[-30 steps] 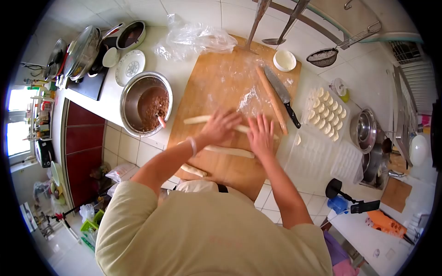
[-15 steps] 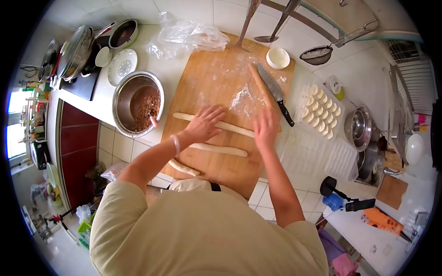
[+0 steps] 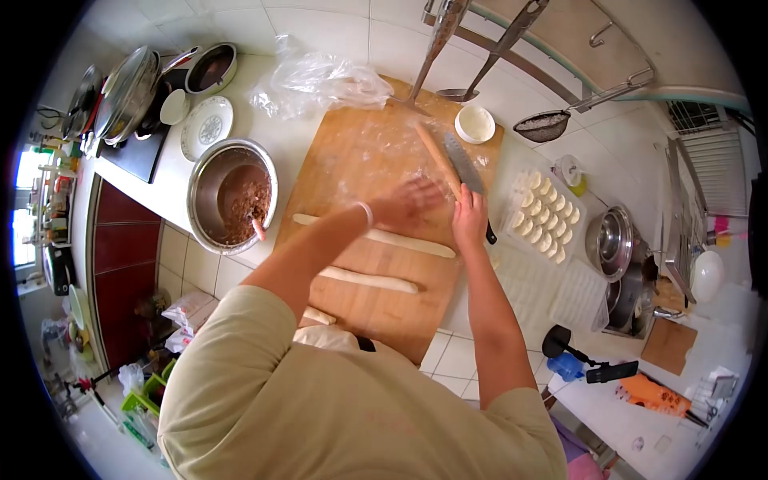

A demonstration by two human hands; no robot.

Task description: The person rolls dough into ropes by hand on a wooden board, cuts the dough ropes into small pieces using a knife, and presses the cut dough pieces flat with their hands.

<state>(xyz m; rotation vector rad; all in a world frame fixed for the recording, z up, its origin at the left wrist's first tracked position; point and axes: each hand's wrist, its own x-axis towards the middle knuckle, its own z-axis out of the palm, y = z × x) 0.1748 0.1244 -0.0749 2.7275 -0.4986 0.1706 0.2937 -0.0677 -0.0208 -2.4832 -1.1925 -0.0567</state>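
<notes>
My left hand [image 3: 410, 204], blurred by motion, is over the floured wooden board [image 3: 360, 148] with its fingers stretched out. My right hand [image 3: 470, 218] is closed around the near end of a wooden rolling pin [image 3: 438, 158]. Beside the pin lies a large knife [image 3: 464, 164], partly covered by my right hand, with its black handle showing past it. A long dough rope [image 3: 412, 243] lies below my left hand, partly behind my forearm. Nearer my body lie a second dough rope [image 3: 372, 281] and a short dough piece [image 3: 318, 316].
Left of the board stands a metal bowl [image 3: 194, 196] of brown filling with a utensil in it. A small white bowl [image 3: 475, 124] sits at the board's far right corner. Rightward, a clear tray [image 3: 512, 244] holds several pale crescent-shaped pieces. A plastic bag [image 3: 320, 80] lies behind.
My left hand has moved from the dough rope up and right onto the floured area. My right hand has moved from the rope's right end onto the rolling pin's near end.
</notes>
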